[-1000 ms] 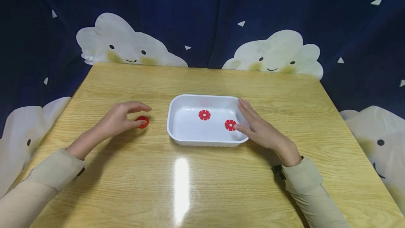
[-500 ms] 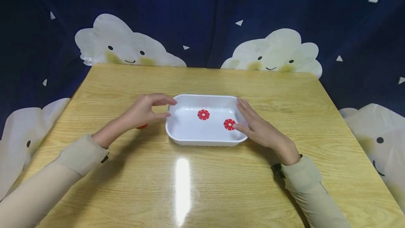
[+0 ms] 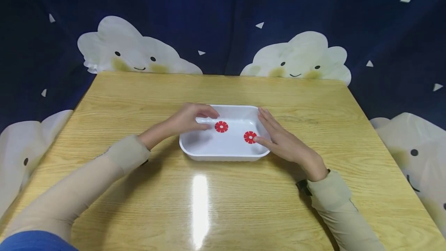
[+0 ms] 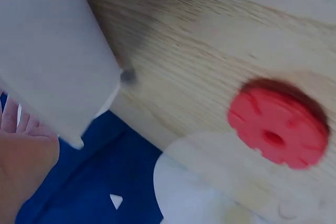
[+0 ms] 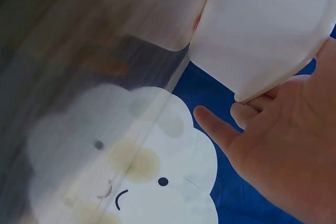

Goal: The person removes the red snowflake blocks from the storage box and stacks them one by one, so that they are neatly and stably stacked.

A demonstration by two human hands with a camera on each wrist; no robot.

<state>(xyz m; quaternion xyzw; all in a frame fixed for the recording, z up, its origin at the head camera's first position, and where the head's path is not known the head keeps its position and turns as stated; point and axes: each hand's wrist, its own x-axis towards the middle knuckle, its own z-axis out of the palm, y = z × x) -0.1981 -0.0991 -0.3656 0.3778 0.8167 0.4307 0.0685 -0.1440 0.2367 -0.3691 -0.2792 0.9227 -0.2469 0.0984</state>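
My left hand (image 3: 189, 119) hovers over the left part of a white plastic tray (image 3: 224, 157), thumb and fingers spread apart with nothing between them. Just beyond its fingertips lies a red notched disc (image 3: 221, 126) on the tray floor. A second red notched disc (image 3: 250, 137) lies at the tray's right side, beside my right thumb. My right hand (image 3: 283, 142) holds the tray's right rim, thumb inside and fingers along the outside. In the left wrist view, a thick red notched disc piece (image 4: 278, 127) lies on the table outside the tray; my left arm hides it in the head view.
The tray stands mid-way on a light wooden table (image 3: 223, 204). Behind the table hangs a dark blue curtain (image 3: 223, 18) with white clouds and triangles. A bright light reflection crosses the tabletop in front of the tray.
My left hand has moved right, from beside the red piece on the table, across the tray's left rim to above its floor. My right hand keeps its place on the rim.
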